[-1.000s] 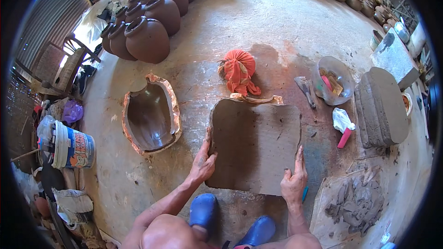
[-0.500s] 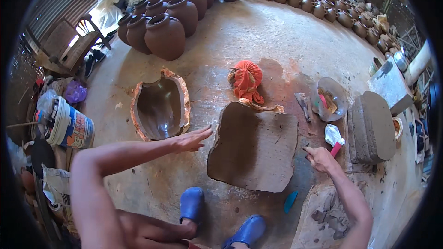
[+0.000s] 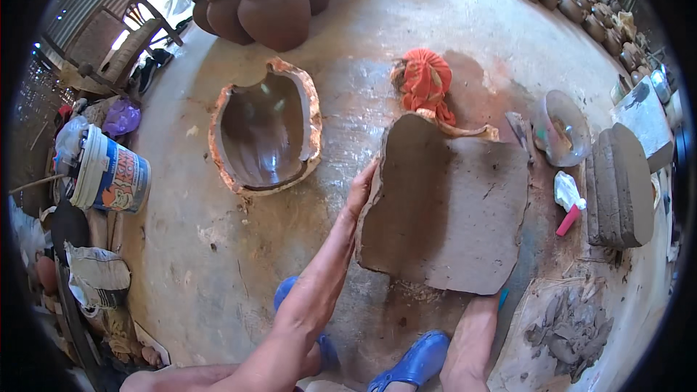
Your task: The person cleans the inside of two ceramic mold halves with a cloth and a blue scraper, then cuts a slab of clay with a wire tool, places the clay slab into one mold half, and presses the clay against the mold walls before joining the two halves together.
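Worn, patchy concrete floor (image 3: 181,261) spreads around the work, with large, round brown clay pots (image 3: 274,11) at its far side. Right of centre, a broad, roughly rectangular grey-brown clay slab (image 3: 472,210) lies below a red-orange cloth bundle (image 3: 427,76), overlapping in view a pale, curved, rough-edged rim (image 3: 475,131); I cannot tell whether they touch. The left hand (image 3: 361,189) meets the slab's left edge; whether its fingers grasp beneath cannot be told. The right forearm (image 3: 470,334) reaches the lower edge, where the slab hides the right hand, so its grip cannot be told either. I judge the slab damp, heavy and limp, slick on its face and prone to tearing at the ragged borders; 2 palms spread beneath opposite sides would suit it better than pinching a corner.
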`<state>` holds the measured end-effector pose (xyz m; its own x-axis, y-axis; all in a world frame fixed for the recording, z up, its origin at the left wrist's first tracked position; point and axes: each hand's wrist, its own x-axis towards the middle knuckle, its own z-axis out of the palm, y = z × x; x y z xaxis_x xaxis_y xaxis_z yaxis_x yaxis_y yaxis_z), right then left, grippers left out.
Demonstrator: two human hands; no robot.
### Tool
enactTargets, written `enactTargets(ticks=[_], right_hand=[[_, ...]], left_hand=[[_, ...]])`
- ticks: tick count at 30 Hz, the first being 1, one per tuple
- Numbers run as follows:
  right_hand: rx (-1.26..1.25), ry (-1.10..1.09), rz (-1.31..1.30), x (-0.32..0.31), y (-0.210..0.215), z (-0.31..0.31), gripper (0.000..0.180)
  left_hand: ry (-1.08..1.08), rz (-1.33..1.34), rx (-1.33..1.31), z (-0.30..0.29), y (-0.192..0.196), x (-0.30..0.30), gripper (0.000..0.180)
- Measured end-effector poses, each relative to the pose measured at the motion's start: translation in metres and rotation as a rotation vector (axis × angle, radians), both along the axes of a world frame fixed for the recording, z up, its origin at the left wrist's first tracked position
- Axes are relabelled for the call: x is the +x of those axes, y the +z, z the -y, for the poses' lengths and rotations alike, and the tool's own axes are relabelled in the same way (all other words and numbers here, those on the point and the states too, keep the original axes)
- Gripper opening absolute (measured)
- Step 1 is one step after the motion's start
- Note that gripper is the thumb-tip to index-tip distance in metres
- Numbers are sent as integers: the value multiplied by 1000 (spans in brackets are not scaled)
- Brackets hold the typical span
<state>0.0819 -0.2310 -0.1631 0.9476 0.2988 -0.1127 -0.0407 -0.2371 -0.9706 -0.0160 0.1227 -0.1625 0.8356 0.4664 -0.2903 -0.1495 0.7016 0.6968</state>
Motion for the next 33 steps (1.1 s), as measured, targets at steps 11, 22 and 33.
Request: enactTargets(ticks=[11,22,33], right_hand=[[-170,-55,106,-90,34,46,50],[-329,-84,208,-159,82,82,61],[-474,-138,240,-187,108,69,74]], left_hand=[[11,-122,125,70,29,-139,58],[74,94,-57,114,67,-187,61],[-23,-120,881,171,114,-234,76]])
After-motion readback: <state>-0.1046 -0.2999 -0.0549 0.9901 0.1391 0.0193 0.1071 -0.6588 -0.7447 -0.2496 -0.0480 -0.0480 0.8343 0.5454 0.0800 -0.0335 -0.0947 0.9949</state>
